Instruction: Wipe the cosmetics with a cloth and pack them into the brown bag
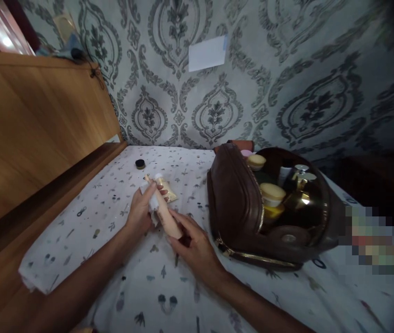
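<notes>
A peach-coloured cosmetic tube (pixel 166 216) is tilted between my two hands. My right hand (pixel 197 245) pinches its wide lower end. Around its narrower upper part, my left hand (pixel 142 210) presses a crumpled white wipe (pixel 153 202); whether it is tissue or cloth I cannot tell. Just behind my left fingers a pale yellow tube (pixel 168 189) with a white cap lies on the patterned sheet (pixel 179 293). A small round black cap (pixel 140 164) rests farther back, apart from my hands.
To the right stands an unzipped brown toiletry bag (pixel 233 194) holding yellow-lidded jars (pixel 272 193) and several bottles. A wooden headboard or panel (pixel 40 125) edges the left side. The patterned wall (pixel 214 106) closes off the back.
</notes>
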The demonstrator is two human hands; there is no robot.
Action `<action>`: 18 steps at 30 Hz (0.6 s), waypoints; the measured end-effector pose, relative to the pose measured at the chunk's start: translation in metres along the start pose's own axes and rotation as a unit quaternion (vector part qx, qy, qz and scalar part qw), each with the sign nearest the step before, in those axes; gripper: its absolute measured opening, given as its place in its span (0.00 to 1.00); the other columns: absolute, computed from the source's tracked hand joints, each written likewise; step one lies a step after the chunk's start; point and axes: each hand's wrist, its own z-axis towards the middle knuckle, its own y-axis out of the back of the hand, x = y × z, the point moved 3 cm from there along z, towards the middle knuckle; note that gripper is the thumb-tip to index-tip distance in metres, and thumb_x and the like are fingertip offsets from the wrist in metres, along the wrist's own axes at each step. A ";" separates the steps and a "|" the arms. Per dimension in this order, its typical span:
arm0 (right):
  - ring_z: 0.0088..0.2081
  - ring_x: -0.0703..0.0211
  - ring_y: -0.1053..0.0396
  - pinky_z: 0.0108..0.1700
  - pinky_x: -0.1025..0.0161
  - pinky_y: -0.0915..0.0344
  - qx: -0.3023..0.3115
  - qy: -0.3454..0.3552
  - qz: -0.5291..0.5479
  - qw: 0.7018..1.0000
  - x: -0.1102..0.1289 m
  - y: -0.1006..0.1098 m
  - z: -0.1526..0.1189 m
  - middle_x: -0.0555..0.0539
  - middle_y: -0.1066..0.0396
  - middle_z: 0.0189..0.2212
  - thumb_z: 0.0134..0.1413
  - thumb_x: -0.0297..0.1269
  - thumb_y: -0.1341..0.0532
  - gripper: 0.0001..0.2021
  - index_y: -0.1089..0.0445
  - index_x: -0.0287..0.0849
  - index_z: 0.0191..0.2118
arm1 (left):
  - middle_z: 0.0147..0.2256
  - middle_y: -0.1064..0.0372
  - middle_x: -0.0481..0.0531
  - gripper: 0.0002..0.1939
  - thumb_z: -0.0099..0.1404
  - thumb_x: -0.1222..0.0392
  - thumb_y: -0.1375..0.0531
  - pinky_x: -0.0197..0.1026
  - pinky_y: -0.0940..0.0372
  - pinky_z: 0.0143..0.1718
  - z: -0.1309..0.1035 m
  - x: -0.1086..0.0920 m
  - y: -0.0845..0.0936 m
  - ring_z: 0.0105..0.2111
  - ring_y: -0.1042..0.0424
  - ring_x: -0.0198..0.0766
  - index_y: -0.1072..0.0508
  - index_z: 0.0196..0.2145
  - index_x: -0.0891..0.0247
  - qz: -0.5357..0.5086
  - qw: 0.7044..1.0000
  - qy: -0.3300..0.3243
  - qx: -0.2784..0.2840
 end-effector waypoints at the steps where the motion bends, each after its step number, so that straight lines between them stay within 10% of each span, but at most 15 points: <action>1: 0.45 0.54 0.32 0.47 0.58 0.32 -0.006 -0.005 -0.019 1.000 -0.001 0.000 -0.001 0.44 0.31 0.51 0.49 0.34 0.34 0.30 0.34 0.49 0.59 | 0.26 0.26 0.50 0.19 0.49 0.54 0.29 0.36 0.29 0.30 0.003 -0.001 0.001 0.24 0.27 0.34 0.28 0.36 0.66 -0.013 1.000 0.001 -0.002; 11: 0.31 0.60 0.29 0.28 0.66 0.36 0.138 -0.100 0.134 0.976 0.016 -0.002 -0.001 0.46 0.30 0.34 0.59 0.55 0.42 0.26 0.31 0.39 0.52 | 0.25 0.28 0.47 0.16 0.55 0.61 0.37 0.35 0.30 0.30 0.009 -0.003 0.001 0.24 0.29 0.33 0.30 0.42 0.64 -0.131 0.988 0.028 0.073; 18: 0.27 0.65 0.33 0.24 0.69 0.38 0.058 -0.110 0.162 0.979 0.004 -0.002 0.000 0.51 0.35 0.33 0.52 0.52 0.34 0.28 0.36 0.44 0.54 | 0.33 0.22 0.57 0.14 0.59 0.56 0.37 0.38 0.27 0.31 -0.001 0.000 -0.002 0.29 0.24 0.37 0.24 0.39 0.71 -0.065 0.996 0.057 0.025</action>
